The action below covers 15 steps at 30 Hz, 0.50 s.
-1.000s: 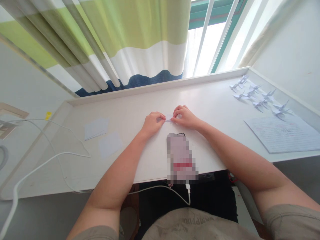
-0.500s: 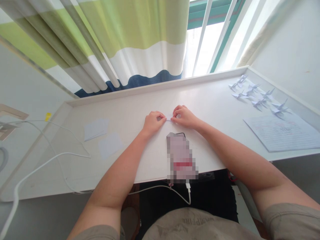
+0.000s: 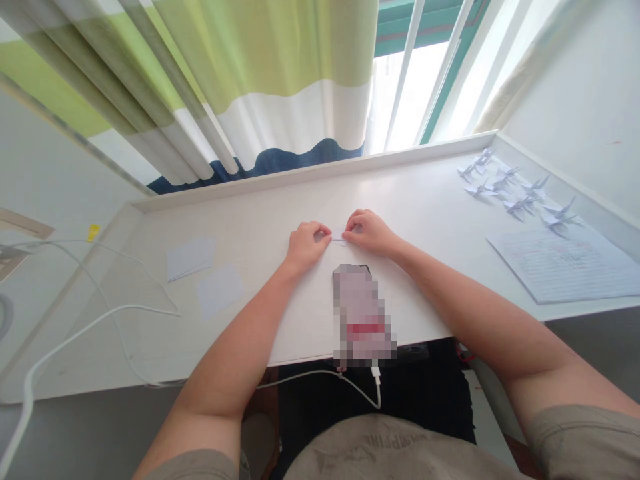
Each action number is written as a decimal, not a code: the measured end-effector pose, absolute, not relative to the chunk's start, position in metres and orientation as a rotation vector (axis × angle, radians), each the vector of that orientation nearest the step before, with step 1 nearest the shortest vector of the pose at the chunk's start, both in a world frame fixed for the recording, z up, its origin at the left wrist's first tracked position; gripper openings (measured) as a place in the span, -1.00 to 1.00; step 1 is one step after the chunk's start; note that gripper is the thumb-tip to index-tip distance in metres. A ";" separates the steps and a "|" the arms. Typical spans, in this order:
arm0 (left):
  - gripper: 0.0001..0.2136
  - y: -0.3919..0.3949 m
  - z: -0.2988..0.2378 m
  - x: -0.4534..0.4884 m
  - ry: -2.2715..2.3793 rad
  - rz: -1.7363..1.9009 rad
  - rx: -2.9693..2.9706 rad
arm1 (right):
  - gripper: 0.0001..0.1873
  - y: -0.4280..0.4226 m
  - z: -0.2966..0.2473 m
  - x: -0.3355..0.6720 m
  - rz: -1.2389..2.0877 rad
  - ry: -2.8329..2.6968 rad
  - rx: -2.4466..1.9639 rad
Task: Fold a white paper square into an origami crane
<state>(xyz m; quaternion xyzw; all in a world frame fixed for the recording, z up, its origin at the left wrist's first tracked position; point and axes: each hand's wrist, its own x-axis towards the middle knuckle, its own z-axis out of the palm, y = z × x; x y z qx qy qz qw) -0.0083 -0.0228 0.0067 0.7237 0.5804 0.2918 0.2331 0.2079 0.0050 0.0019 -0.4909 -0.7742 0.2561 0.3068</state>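
Note:
Between my two hands, at the middle of the white desk, is a small folded piece of white paper. My left hand pinches its left end between thumb and forefinger. The right end is pinched by my right hand, whose other fingers curl above. Much of the paper is hidden by the fingertips, so its exact shape is hard to make out. Just below the hands lies a phone, its screen blurred out, with a white charging plug at its near end.
Several folded paper cranes stand at the far right, behind a written sheet of paper. Left of my arm lie a small stack of white paper and another paper square. A white cable loops over the desk's left side.
Both hands keep their pinch in almost the same place. A thin edge of the paper now shows slightly below the fingertips.

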 end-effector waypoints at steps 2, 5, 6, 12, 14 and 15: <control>-0.85 -0.023 0.006 -0.009 1.587 0.790 2.023 | -0.89 0.005 0.004 0.209 0.677 -2.044 -1.302; -0.77 -0.023 0.005 -0.009 1.559 0.717 2.174 | -0.91 0.004 0.008 0.212 0.700 -2.019 -1.345; -0.76 -0.023 0.004 -0.010 1.548 0.688 2.246 | -0.90 0.004 0.010 0.213 0.722 -2.006 -1.365; -0.73 -0.025 0.006 -0.009 1.464 0.588 2.491 | -0.88 0.002 0.009 0.217 0.754 -2.048 -1.277; -0.75 -0.027 0.007 -0.008 1.478 0.603 2.503 | -0.92 0.003 0.006 0.217 0.723 -2.073 -1.226; -0.76 -0.028 0.008 -0.007 1.477 0.614 2.507 | -0.93 0.004 0.004 0.217 0.711 -2.083 -1.209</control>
